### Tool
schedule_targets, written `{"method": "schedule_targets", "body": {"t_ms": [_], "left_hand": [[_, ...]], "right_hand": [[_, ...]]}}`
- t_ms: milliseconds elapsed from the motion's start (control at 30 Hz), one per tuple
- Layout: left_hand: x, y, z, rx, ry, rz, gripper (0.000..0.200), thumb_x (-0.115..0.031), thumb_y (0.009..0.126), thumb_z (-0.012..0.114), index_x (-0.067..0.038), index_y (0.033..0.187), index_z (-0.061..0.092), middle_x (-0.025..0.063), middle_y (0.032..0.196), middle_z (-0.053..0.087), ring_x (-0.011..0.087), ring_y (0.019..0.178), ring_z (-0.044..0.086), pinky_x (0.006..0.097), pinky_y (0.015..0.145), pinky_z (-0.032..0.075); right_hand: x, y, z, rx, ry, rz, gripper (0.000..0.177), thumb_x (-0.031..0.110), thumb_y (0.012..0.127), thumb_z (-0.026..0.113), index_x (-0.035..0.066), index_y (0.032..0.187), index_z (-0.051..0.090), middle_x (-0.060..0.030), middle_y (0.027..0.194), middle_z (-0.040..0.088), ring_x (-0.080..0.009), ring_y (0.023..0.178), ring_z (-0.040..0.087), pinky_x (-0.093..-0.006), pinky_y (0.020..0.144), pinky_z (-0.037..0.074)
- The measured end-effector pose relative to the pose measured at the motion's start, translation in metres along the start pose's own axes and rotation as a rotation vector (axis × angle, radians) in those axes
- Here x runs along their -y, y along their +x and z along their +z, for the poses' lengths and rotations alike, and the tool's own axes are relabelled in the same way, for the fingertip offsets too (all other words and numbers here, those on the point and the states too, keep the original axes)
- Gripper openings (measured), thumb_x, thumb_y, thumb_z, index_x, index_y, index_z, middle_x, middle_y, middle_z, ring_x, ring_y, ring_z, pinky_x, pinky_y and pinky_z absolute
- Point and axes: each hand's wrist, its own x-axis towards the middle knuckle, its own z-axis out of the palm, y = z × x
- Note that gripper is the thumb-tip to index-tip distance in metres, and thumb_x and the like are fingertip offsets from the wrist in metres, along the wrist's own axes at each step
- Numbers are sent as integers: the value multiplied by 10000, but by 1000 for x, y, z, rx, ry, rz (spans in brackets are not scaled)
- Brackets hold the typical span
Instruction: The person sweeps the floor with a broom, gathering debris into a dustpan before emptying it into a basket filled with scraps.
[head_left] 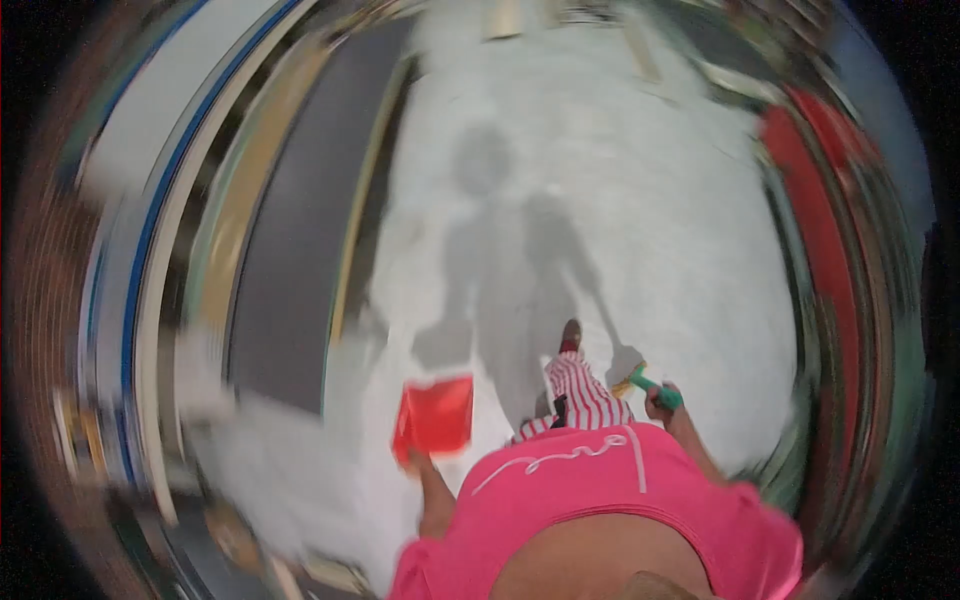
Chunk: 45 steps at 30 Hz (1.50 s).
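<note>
Your left hand [424, 468] meets the lower edge of a red pan [436, 414], but the fingers are smeared by blur and partly behind the pan. You cannot tell whether they pinch the rim or wrap a handle. Only the wrist and forearm read clearly, rising from your side to the pan. The pan is a flat red square, tilted slightly and held above the floor [640, 200], near its left edge.

Your right hand [662, 404] is closed round the green grip of a green-handled brush [652, 385], with the fingers curled together. No single finger can be picked out. The pale bristle end points up and left, away from the hand and over the floor. Whether it touches the floor is unclear.

Between the hands, a red-and-white striped trouser leg [582, 392] steps forward, ending in a dark shoe [571, 335]. Your pink shirt [600, 490] fills the bottom of the view and hides the other leg.

Your shadow [500, 270] lies across the middle of the white floor. A dark strip [300, 250] runs along the floor's left edge and a red shape [825, 180] along its right. Both are too streaked by motion blur to identify. Everything along the rim of the view is smeared the same way.
</note>
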Motion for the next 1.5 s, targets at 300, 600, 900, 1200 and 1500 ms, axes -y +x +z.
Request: {"method": "schedule_targets", "body": {"t_ms": [300, 600, 900, 1200, 1500], "left_hand": [[-128, -39, 104, -1, -179, -218, 462, -346, 666, 606, -23, 965, 467, 145, 831, 549, 271, 722, 551, 375, 580, 459], [-323, -46, 252, 210, -300, -111, 445, -311, 689, 596, -12, 983, 448, 139, 875, 532, 253, 722, 546, 364, 560, 465], [-572, -26, 419, 513, -206, 163, 435, -213, 697, 602, 10, 1013, 404, 161, 897, 513, 250, 718, 544, 345, 528, 482], [-780, -50, 521, 688, -181, 339, 359, -166, 699, 586, 25, 950, 414, 174, 870, 516, 273, 707, 550, 339, 473, 499], [-829, -116, 562, 800, -18, 556, 279, -143, 720, 554, 27, 898, 422, 176, 888, 504, 272, 760, 528, 366, 596, 463]], "right_hand": [[98, 52, 172, 78, 265, 160, 171, 184, 631, 490, 75, 523, 415, -52, 496, 457, -161, 420, 451, -257, 397, 431], [185, 69, 302, 279, 365, 95, 226, 180, 695, 529, 7, 751, 394, -42, 534, 444, -129, 473, 469, -214, 440, 438], [169, 92, 363, 97, 310, -274, 239, 238, 717, 547, 62, 715, 384, -36, 542, 441, -116, 455, 455, -196, 408, 418], [93, 163, 282, -206, 165, -176, 224, 232, 748, 488, 20, 688, 449, -93, 473, 465, -202, 373, 449, -309, 355, 365], [4, 145, 347, -387, 370, -541, 183, 216, 725, 516, 40, 724, 465, -40, 528, 463, -136, 445, 467, -244, 412, 370]]}}
